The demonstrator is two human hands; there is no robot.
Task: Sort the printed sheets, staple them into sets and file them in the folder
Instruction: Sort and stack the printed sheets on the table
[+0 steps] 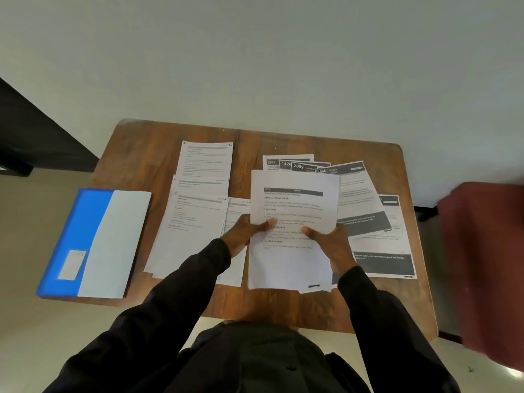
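Okay, both hands are raised over the desk [255,304] centre. The left hand [249,229] and right hand [331,245] each pinch the held sheets [295,199], thumbs on top. One blue folder [93,242] lies flat at the desk's left edge. Two spreads flank the hands: plain sheets [198,211] on the left, dark-headed sheets [365,211] on the right, partly hidden behind the held ones.

The held sheets [292,259] hide the fingers of the left grip [243,229] and the right grip [333,246]; only the thumbs show. Their small print is too blurred to read. They also cover part of the dark-banner sheets [365,211]. A red thing [482,265] at the right is blurred and cut by the edge.
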